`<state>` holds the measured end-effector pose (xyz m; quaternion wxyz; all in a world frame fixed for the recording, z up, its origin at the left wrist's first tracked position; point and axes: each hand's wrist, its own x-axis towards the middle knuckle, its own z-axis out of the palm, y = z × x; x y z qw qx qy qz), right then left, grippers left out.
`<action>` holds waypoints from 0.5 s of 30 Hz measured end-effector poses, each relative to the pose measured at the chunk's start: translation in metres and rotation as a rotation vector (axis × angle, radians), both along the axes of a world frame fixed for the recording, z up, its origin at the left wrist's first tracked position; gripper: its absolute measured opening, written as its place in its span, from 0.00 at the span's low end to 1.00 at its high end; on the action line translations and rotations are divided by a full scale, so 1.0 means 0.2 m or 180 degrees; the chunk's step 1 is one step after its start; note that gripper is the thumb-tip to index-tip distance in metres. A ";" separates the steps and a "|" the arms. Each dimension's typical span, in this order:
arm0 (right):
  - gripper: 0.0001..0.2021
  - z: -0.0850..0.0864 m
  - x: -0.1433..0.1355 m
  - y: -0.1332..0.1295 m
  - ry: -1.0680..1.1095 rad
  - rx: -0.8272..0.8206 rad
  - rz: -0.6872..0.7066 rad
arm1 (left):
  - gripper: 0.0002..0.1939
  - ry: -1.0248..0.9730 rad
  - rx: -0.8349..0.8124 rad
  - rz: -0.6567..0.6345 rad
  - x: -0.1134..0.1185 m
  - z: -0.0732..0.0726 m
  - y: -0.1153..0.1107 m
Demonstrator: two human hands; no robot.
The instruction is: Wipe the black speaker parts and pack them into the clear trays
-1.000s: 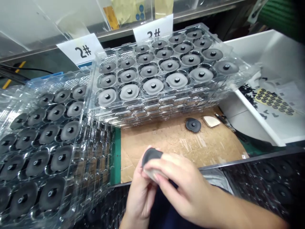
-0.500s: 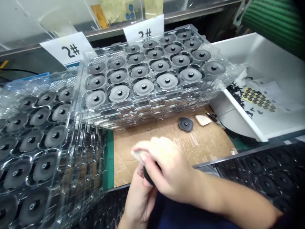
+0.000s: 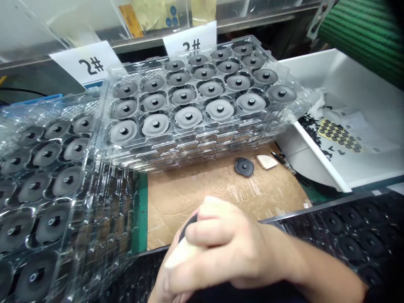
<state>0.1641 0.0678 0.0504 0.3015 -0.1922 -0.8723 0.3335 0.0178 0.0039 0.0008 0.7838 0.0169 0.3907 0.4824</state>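
Right hand [image 3: 233, 248] and left hand [image 3: 164, 282] were clamped together on a black disc [image 3: 187, 225], mostly hidden. Looked light and thin, likely flexible; safest held by the rim.

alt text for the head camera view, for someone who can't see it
Two bare hands meet at the bottom edge: the right hand lies over the left hand, pressing a pale pad against a dark disc. Behind them, clear trays of grey discs stand stacked above a cardboard sheet holding one loose disc.
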 end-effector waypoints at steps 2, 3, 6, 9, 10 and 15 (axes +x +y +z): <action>0.14 -0.04 0.01 0.06 0.0146 -0.0257 0.0119 | 0.18 0.0004 0.0011 -0.0096 -0.01 0.02 0.00; 0.14 -0.08 0.02 0.07 0.0136 -0.0447 -0.0170 | 0.19 -0.0034 -0.0016 -0.0134 -0.03 0.02 -0.01; 0.13 -0.24 0.07 0.03 -0.0117 -0.1020 -0.1355 | 0.21 -0.0215 -0.0102 -0.0124 -0.09 0.03 -0.04; 0.13 -0.47 0.11 -0.08 -0.0485 -0.1356 -0.1702 | 0.20 -0.0333 -0.0086 -0.0076 -0.12 0.01 -0.06; 0.12 -0.54 0.12 -0.12 -0.0580 -0.1401 -0.1634 | 0.20 -0.0370 -0.0086 -0.0102 -0.12 0.01 -0.06; 0.12 -0.59 0.13 -0.17 -0.0656 -0.1483 -0.1667 | 0.23 -0.0456 0.0004 -0.0252 -0.10 0.02 -0.03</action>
